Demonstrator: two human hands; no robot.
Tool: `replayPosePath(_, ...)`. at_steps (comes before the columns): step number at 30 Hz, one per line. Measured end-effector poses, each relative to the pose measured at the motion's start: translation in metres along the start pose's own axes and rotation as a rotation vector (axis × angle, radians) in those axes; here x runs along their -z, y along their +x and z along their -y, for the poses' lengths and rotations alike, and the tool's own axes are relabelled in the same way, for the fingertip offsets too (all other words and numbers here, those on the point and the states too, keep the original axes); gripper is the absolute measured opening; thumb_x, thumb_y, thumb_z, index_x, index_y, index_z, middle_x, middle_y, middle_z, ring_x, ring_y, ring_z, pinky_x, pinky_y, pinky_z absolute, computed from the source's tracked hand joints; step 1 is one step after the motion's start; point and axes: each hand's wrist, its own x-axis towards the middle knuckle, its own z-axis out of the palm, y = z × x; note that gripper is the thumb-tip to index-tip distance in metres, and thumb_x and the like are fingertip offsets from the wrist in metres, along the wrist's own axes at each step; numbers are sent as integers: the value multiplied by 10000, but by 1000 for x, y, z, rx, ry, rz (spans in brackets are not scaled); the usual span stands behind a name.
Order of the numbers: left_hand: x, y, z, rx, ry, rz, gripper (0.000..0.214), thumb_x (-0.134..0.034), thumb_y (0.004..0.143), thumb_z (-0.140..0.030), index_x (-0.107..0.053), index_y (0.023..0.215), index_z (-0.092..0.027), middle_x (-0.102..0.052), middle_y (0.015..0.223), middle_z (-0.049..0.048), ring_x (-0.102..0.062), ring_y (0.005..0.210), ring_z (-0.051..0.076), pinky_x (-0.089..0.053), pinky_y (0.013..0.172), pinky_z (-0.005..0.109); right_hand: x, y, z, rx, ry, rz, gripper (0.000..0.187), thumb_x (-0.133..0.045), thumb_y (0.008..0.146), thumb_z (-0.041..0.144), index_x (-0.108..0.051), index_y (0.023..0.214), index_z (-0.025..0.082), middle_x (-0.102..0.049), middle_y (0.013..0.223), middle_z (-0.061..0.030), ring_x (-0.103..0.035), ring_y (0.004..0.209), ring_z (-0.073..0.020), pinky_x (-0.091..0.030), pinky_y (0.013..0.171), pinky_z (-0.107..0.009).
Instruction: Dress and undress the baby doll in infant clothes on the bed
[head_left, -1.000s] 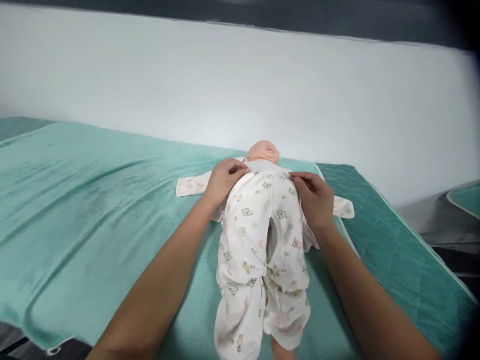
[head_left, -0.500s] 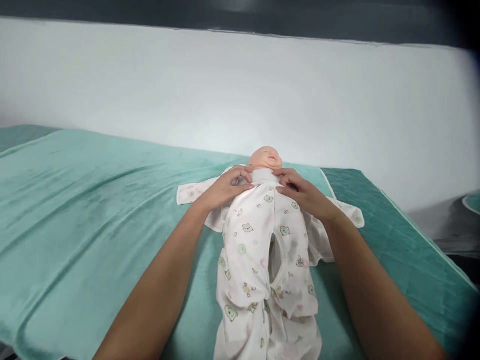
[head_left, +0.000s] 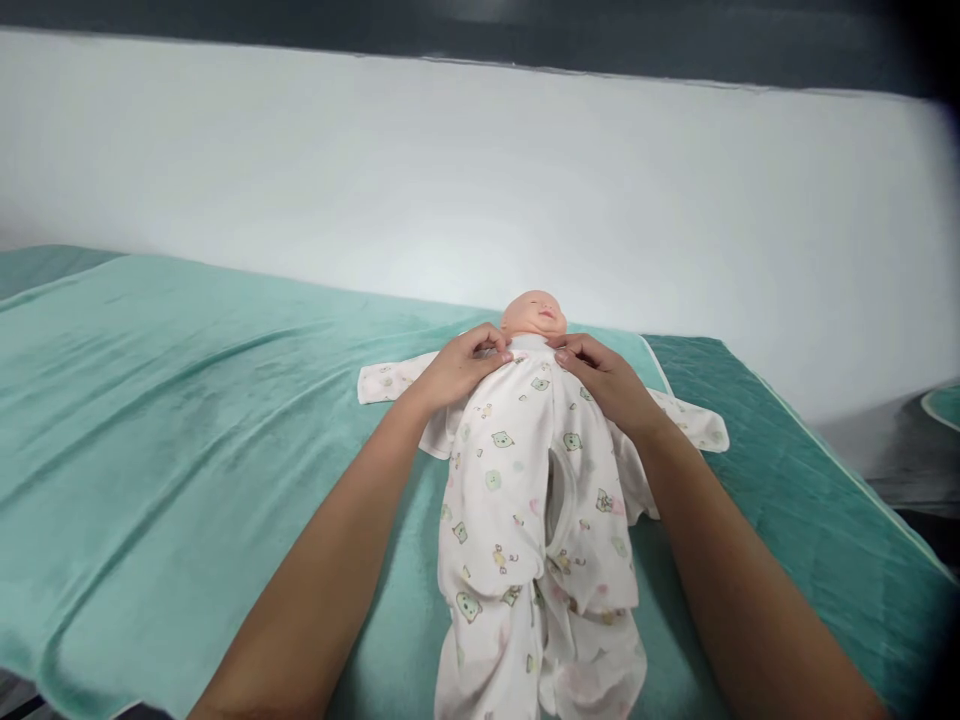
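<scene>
A baby doll [head_left: 534, 314] lies on its back on a mint-green blanket [head_left: 225, 440], head at the far end. White baby pants [head_left: 510, 480] with small animal prints and an open crotch slit cover its front, pulled up almost to the neck. My left hand [head_left: 465, 366] pinches the left side of the pants' white waistband [head_left: 529, 343]. Opposite it, my right hand [head_left: 606, 378] grips the waistband's right side, fingers curled. From beneath stick out the sleeves of a matching baby shirt [head_left: 390, 380]. The doll's body is hidden under the clothes.
Behind the blanket rises a white wall [head_left: 480, 180] with a dark band above. A darker green quilted pad [head_left: 787, 480] lies along the right side, its edge dropping off at the far right.
Both hands have shifted slightly toward the doll's head, and the pants have slid up with them. Less of the white waistband shows below the chin.
</scene>
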Motion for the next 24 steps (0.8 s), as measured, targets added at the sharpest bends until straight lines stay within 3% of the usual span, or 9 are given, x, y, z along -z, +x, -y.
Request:
replayPosePath(2, -2, 6, 5, 15, 26, -38, 163, -563, 876, -385, -552, 866, -223, -653, 1024, 16, -585, 949, 182, -437, 866, 325, 0, 5, 0, -44, -56, -39, 256, -572, 891, 482, -616, 825, 239, -675, 1019, -4, -573, 914, -199, -401, 838, -345)
replayPosePath(6, -5, 24, 16, 75, 200, -131, 122, -545, 870, -343, -519, 828, -232, -620, 841, -12, -547, 792, 175, -401, 751, 310, -1, 21, -4, -112, -178, -92, 292, -566, 873, 496, -559, 741, 236, -561, 715, 36, -484, 712, -165, -365, 700, -312)
replayPosePath(12, -12, 43, 28, 171, 353, -244, 82, -556, 857, -292, -523, 800, -243, -633, 794, -3, -551, 730, 191, -404, 748, 334, -8, 40, -16, -174, -204, -159, 281, -621, 818, 451, -507, 678, 236, -562, 690, 35, -489, 699, -168, -376, 689, -310)
replayPosePath(14, -14, 42, 30, 132, 303, -238, 30, -559, 850, -264, -571, 839, -239, -667, 860, 9, -583, 774, 192, -431, 767, 334, -11, 39, -21, -174, -138, -202, 270, -657, 791, 450, -520, 698, 237, -568, 688, 37, -492, 678, -161, -393, 682, -308)
replayPosePath(19, -15, 33, 30, 61, 190, -189, 218, -529, 881, -251, -717, 993, -247, -715, 1098, 44, -623, 1041, 221, -460, 926, 356, -14, 26, -26, -70, 87, -254, 206, -673, 781, 403, -658, 879, 223, -688, 872, -7, -584, 786, -166, -454, 771, -315)
replayPosePath(24, -13, 24, 26, 55, 191, -156, 291, -496, 909, -245, -755, 1040, -262, -703, 1135, 44, -611, 1112, 221, -436, 1005, 359, -12, 11, -19, -40, 52, -257, 236, -618, 836, 407, -722, 932, 217, -718, 999, -39, -618, 938, -198, -459, 871, -336)
